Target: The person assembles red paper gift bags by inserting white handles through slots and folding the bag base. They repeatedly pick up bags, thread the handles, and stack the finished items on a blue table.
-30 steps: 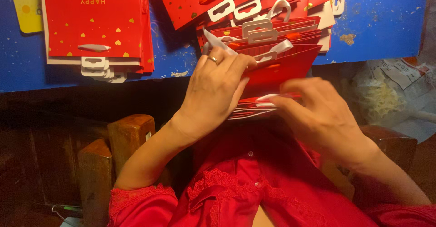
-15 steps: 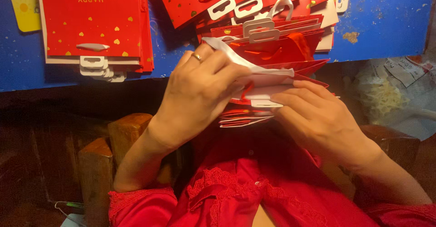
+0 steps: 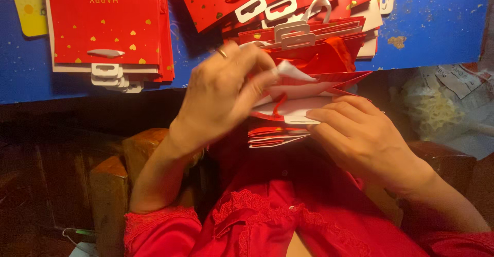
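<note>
In the head view we look down on our two hands working at the centre of the frame, above our red lace-trimmed blouse point(image 3: 278, 221). Our left hand point(image 3: 221, 95), a ring on one finger, is slightly blurred; its fingertips are pinched on a white paper flap point(image 3: 294, 72) and a thin red ribbon point(image 3: 279, 105) at the top of a folded red paper gift bag point(image 3: 309, 90). Our right hand point(image 3: 360, 133) lies flat with its fingers stretched out, pressing on the white inner edge of that bag from the right of centre, so it is steadying the bag and not clenched. The bag sits on top of a small stack of flattened red bags point(image 3: 275, 136) just below our fingers, in the middle of the frame.

Along the top runs a blue painted surface point(image 3: 437, 25). At the upper left a neat pile of red bags with gold hearts point(image 3: 105, 25) lies on it, white plastic hanger tabs point(image 3: 110, 74) sticking out below. At the upper centre a looser heap of red bags with white tabs point(image 3: 288, 10) fans out. Crumpled paper and plastic wrap point(image 3: 442, 108) lie at the right edge. A brown wooden chair arm point(image 3: 110, 185) shows at the lower left.
</note>
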The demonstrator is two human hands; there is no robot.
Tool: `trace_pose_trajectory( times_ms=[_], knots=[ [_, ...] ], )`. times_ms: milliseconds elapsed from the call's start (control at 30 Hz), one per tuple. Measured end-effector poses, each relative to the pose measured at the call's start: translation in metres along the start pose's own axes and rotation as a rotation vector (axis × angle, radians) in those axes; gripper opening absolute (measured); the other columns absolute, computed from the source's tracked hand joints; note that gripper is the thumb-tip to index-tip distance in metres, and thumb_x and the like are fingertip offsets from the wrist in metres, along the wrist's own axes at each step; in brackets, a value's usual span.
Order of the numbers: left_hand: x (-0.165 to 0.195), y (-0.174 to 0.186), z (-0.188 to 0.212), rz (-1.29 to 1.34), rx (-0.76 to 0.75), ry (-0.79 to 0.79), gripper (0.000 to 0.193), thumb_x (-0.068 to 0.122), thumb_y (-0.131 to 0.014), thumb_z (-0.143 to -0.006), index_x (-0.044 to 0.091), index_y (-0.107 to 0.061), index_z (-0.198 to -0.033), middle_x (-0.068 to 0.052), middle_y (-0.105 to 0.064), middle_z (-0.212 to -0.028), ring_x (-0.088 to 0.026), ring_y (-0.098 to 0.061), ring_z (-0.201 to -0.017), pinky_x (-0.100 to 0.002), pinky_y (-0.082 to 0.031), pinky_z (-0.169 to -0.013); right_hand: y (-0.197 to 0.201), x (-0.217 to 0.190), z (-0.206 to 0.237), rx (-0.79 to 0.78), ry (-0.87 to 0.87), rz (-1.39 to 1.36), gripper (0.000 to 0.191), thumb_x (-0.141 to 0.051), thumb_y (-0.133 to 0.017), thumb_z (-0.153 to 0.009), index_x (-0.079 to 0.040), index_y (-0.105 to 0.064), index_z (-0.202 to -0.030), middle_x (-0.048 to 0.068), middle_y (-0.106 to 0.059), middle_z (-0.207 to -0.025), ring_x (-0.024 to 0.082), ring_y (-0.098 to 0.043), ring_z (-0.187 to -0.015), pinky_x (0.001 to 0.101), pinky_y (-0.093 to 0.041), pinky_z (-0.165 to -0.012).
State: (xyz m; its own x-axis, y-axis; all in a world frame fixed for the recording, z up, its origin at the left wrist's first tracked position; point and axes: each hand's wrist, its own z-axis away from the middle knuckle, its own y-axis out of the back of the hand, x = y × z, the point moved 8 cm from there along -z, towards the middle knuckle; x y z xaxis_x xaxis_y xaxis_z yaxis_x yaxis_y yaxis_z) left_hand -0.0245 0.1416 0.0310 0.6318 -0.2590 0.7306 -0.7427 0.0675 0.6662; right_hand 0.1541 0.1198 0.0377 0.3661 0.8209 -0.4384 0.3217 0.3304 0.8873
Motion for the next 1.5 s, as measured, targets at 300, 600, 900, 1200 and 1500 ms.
trace_pose_trajectory(
  times_ms=[300,600,900,1200,1500],
  knots=[
    [0.031,-0.021,0.010,1.006,-0.146,-0.007,0.021,-0.003,-0.061,-0.108,0.004,-0.063,-0.127,-0.009,-0.069,-0.129,-0.012,-0.067,-0.120,-0.029,-0.056,-0.106,0.000,-0.007,0.002,0.001,0.054,0.054,0.020,-0.009,-0.067,-0.084,-0.003,-0.069,-0.103,0.011,-0.069,-0.107,0.028,-0.066,-0.100,0.0440,-0.051,-0.094],
    [0.020,-0.058,0.012,-0.005,-0.293,-0.152,0.024,0.004,-0.072,-0.081,0.003,-0.072,-0.105,-0.011,-0.070,-0.091,-0.033,-0.069,-0.093,-0.042,-0.055,-0.078,0.000,-0.012,0.002,-0.064,0.065,-0.033,0.020,-0.013,-0.068,-0.074,-0.004,-0.066,-0.092,0.009,-0.070,-0.106,0.028,-0.066,-0.097,0.0435,-0.051,-0.090],
    [0.030,-0.040,0.021,-0.106,-0.302,-0.217,0.015,0.013,-0.074,-0.081,0.006,-0.069,-0.094,-0.008,-0.068,-0.100,-0.030,-0.064,-0.097,-0.041,-0.055,-0.081,0.003,-0.014,0.000,-0.029,0.081,-0.042,0.019,-0.013,-0.068,-0.077,-0.004,-0.067,-0.093,0.010,-0.070,-0.106,0.027,-0.066,-0.099,0.0439,-0.051,-0.091],
    [0.031,-0.028,0.001,-0.081,0.140,-0.132,0.034,0.044,-0.075,-0.095,0.011,-0.077,-0.101,-0.002,-0.071,-0.090,-0.022,-0.065,-0.082,-0.035,-0.054,-0.071,0.005,-0.023,0.003,-0.030,0.126,-0.044,0.018,-0.014,-0.068,-0.073,-0.004,-0.066,-0.088,0.011,-0.069,-0.108,0.030,-0.066,-0.102,0.0454,-0.051,-0.094],
    [0.023,-0.051,-0.008,-0.063,-0.034,-0.065,0.032,0.041,-0.075,-0.091,0.014,-0.071,-0.074,-0.002,-0.069,-0.074,-0.024,-0.068,-0.071,-0.039,-0.052,-0.060,0.002,-0.040,0.003,-0.052,0.191,-0.014,0.020,-0.016,-0.067,-0.070,-0.004,-0.064,-0.086,0.013,-0.069,-0.112,0.030,-0.067,-0.104,0.0438,-0.052,-0.091]
  ],
)
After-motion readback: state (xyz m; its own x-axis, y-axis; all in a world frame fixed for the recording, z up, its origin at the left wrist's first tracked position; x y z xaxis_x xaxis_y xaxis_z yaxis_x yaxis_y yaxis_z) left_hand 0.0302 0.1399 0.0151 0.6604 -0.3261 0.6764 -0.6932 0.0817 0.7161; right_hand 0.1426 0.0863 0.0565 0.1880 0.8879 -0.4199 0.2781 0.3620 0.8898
